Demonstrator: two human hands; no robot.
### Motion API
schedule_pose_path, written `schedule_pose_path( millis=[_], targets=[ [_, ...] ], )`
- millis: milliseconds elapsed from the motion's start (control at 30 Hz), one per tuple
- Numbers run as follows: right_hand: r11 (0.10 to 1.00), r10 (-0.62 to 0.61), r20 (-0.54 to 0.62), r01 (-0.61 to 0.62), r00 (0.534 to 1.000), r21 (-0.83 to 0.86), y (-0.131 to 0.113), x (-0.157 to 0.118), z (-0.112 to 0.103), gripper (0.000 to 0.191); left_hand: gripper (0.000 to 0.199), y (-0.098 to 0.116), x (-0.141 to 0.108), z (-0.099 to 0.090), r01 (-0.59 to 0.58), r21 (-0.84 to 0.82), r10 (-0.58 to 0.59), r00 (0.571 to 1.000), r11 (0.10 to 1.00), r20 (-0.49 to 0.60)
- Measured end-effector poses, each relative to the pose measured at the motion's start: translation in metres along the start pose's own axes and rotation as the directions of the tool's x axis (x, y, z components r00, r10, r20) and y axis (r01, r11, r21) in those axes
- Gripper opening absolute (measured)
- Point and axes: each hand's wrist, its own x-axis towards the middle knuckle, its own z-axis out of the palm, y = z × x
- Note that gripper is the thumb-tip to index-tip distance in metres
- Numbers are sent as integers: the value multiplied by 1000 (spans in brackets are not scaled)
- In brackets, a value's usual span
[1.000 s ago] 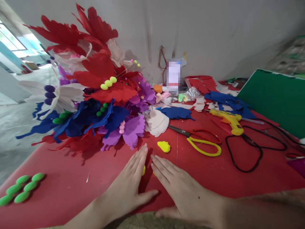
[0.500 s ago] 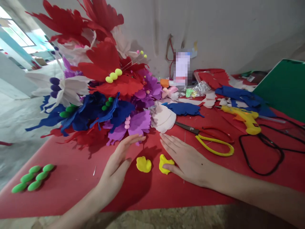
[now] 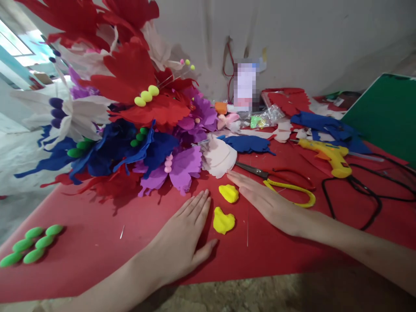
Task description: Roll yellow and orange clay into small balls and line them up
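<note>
Right hand point(image 3: 268, 203) is sliding rightward, leaving near yellow lump point(image 3: 224, 222) and far yellow lump point(image 3: 229, 193) uncovered on red table point(image 3: 97, 264) between hands. Left hand point(image 3: 182, 242) is now covering the third lump's spot. Fingers on both are lying straight, close together, pinching nothing visible.

We find two lumps point(image 3: 224, 222), one behind the other, between our left hand point(image 3: 183, 236) and right hand point(image 3: 271, 206) on the bench point(image 3: 91, 221); scissors point(image 3: 264, 174) behind the right, glue gun point(image 3: 329, 155) farther right, beads point(image 3: 33, 243) far left
</note>
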Motion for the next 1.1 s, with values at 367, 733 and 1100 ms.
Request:
schedule_pose_path(
  millis=[367, 733, 1100],
  targets=[
    [811, -417, -52, 346, 907, -473, -9, -22, 18, 39, 49, -20, -19, -3, 137, -673, -186, 983, 726, 0],
    [767, -300, 201, 361, 933, -530, -18, -18, 40, 61, 27, -12, 4, -20, 52, -652, -262, 938, 757, -228],
    [839, -418, -169, 308, 892, -449, -12, -25, 25, 33, 30, -10, 19, -19, -67, -489, -71, 963, 870, -258]
  ],
)
